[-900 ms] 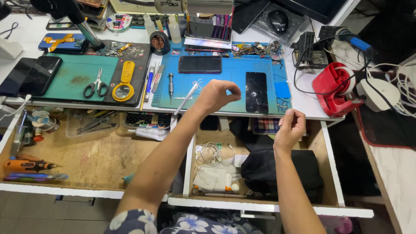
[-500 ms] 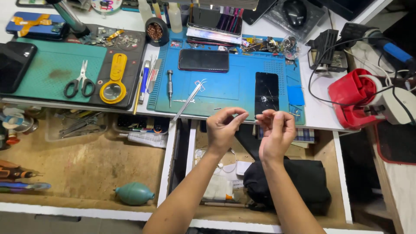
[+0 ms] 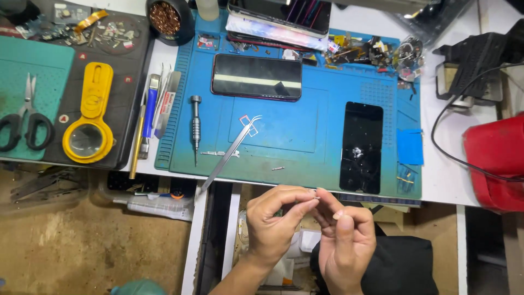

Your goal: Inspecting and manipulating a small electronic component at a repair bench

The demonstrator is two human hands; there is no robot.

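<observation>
Head view. Looking down on a cluttered counter [image 3: 442,158] with a blue mat [image 3: 284,136] along its front edge.

Just off that front edge, over an open drawer [image 3: 240,218]: left hand [image 3: 273,224] and right hand [image 3: 346,246], brought together tip to tip. Left fingers [image 3: 303,203] clenched in a fine pinch on a tiny part [image 3: 316,192]. Right fingers [image 3: 339,216] curled in and closed against the same part from the other side. Too small to tell what kind of part; thin and pale at best.

On the mat: tweezers [image 3: 229,155] lying slantwise and overhanging the front edge, a screwdriver [image 3: 195,128] beside them, a phone [image 3: 256,76] toward the back edge, a black panel [image 3: 361,146] near the right side. All untouched, well apart from the hands.

Left of the mat: a yellow magnifier [image 3: 90,123] and scissors [image 3: 24,117].

By the look of it, fine fingertip work on the part, held in the air over the drawer and not on the mat. Calls for a steady pinch and small turns only; easily dropped into the drawer.
</observation>
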